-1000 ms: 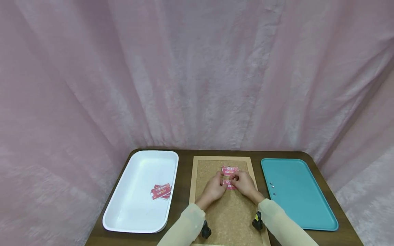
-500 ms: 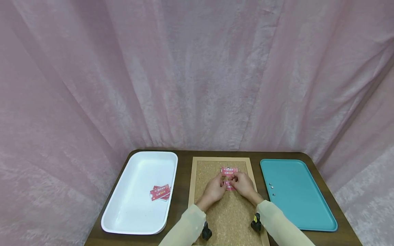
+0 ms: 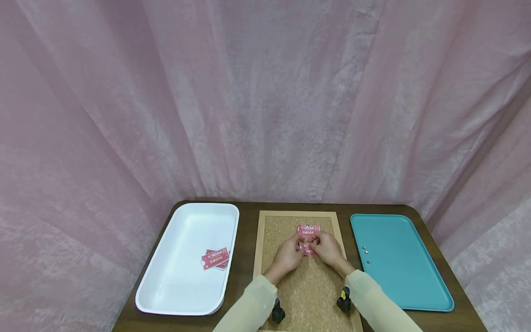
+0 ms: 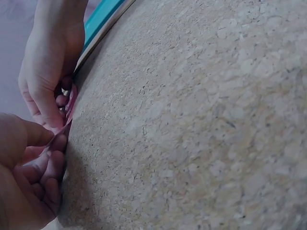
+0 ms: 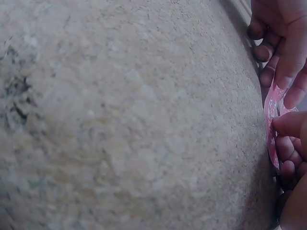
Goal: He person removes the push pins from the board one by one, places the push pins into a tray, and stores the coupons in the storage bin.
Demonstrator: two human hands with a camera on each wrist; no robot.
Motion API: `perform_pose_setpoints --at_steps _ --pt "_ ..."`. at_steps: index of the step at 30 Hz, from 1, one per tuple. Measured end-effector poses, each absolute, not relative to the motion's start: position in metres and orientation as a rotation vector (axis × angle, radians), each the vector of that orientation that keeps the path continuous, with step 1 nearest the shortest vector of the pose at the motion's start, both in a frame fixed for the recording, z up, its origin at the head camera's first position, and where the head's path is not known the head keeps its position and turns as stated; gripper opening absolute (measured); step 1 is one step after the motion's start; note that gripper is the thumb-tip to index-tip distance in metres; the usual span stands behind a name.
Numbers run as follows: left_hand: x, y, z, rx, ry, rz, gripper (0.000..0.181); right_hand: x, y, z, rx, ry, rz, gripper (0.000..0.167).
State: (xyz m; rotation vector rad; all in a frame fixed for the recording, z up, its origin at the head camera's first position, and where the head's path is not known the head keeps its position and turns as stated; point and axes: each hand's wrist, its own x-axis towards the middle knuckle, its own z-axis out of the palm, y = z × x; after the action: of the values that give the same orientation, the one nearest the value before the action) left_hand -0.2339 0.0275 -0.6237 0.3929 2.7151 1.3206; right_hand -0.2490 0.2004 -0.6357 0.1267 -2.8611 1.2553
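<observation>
Over the cork board (image 3: 304,295), both hands meet at a red-and-white coupon (image 3: 307,249) with printed characters. My left hand (image 3: 289,254) pinches its left side between thumb and fingers, while my right hand (image 3: 328,251) pinches the right side. The coupon (image 5: 271,120) looks bent in the right wrist view, edge-on and close to the cork. Fingers cover its upper corners, and whether a pin sits under them cannot be seen. Just above lies a second, matching coupon (image 3: 309,229) on the board, with a small shiny spot at its top edge.
To the left stands a white tray (image 3: 166,276) with a few overlapping coupons (image 3: 215,258) in it. A teal tray (image 3: 410,263) on the right holds a few small silver thumbtacks (image 3: 366,251) near its left edge. The brown table (image 3: 244,258) backs onto a pink curtain (image 3: 265,115).
Both hands stay at the lower coupon, with only slight finger movement. The whole head view shifts a little; the trays and other coupons keep their places.
</observation>
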Motion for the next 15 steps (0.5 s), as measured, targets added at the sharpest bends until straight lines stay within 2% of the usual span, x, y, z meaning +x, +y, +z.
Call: perform_pose_setpoints --at_steps 15 --pt "-0.2346 0.0279 -0.6224 0.336 2.685 1.338 0.023 -0.2486 0.2001 -0.6355 0.092 -2.858 1.294 0.008"
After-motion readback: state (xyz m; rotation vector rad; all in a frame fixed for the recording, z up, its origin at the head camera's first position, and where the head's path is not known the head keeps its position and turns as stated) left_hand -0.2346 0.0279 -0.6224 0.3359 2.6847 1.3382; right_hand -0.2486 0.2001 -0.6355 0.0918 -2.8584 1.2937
